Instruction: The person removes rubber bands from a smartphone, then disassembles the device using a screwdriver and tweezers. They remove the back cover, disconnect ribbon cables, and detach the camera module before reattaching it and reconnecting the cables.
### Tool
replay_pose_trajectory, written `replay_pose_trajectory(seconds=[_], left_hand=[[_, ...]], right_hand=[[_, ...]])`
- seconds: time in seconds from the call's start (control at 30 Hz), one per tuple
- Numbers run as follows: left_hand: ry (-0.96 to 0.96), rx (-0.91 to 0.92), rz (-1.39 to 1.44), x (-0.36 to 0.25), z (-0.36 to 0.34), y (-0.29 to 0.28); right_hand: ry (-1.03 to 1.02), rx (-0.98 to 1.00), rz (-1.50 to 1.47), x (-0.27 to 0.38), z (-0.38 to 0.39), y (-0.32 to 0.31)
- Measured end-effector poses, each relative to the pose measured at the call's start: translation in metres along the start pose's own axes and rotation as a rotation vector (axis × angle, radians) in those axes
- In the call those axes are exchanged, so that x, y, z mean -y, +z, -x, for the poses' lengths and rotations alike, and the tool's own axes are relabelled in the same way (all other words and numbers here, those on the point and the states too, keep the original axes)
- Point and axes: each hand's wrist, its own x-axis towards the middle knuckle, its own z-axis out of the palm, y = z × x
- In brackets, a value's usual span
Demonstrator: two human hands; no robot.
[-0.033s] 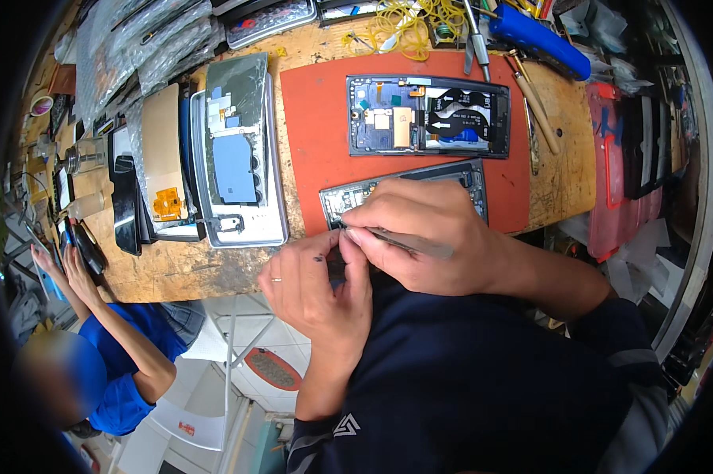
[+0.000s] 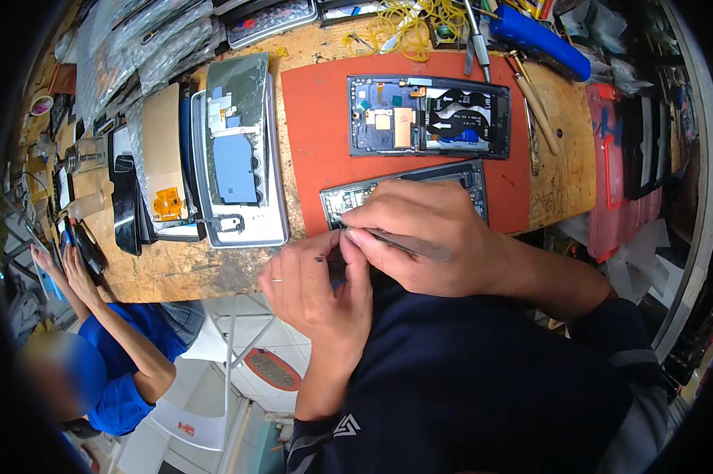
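Observation:
My right hand [image 2: 420, 233] is closed in a pinch around a pair of metal tweezers [image 2: 414, 245], whose flat end sticks out below the fingers. Its fingertips meet those of my left hand [image 2: 313, 280], which is also pinched closed; what lies between them is too small and hidden to name. Behind both hands, an opened phone [image 2: 356, 191] with a bare circuit board rests at the near edge of a red mat [image 2: 317, 118], partly covered by my right hand. Farther back on the mat lies a second opened phone [image 2: 404, 118], with black flex cables showing.
Left of the mat, a white tray [image 2: 281, 229] holds phone parts. Beyond it are stacked panels [image 2: 163, 150] and bubble wrap [image 2: 167, 55]. Several tools, including a screwdriver [image 2: 480, 47] and a blue-handled tool [image 2: 538, 43], lie at the back. Another person [image 2: 131, 355] works at lower left.

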Motion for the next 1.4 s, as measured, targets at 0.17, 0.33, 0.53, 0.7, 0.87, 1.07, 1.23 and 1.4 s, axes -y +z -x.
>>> replay_pose_trajectory(seconds=[0.17, 0.33, 0.53, 0.7, 0.87, 1.07, 1.23, 1.4], left_hand=[[0.006, -0.004, -0.010, 0.001, 0.001, 0.000], [0.009, -0.026, -0.002, 0.001, -0.002, 0.005], [0.021, -0.033, -0.015, 0.002, -0.002, 0.006], [0.011, -0.035, 0.044, 0.005, -0.003, 0.006], [-0.003, -0.050, 0.052, 0.005, -0.003, 0.009], [-0.010, -0.056, 0.070, 0.005, -0.003, 0.011], [-0.027, -0.025, 0.053, 0.005, -0.003, 0.008], [-0.087, -0.006, 0.092, 0.005, -0.003, 0.006]], right_hand=[[-0.014, 0.045, 0.017, 0.003, -0.005, -0.003], [-0.044, 0.071, 0.043, 0.001, -0.011, -0.007], [-0.099, 0.138, 0.170, 0.005, -0.009, -0.005], [-0.121, 0.186, 0.244, 0.011, -0.002, 0.001], [-0.022, 0.065, 0.034, 0.001, 0.004, -0.005], [0.043, -0.011, -0.109, -0.009, 0.011, -0.004], [0.096, -0.033, -0.161, -0.012, 0.008, -0.005], [0.090, -0.058, -0.155, -0.014, 0.007, -0.004]])
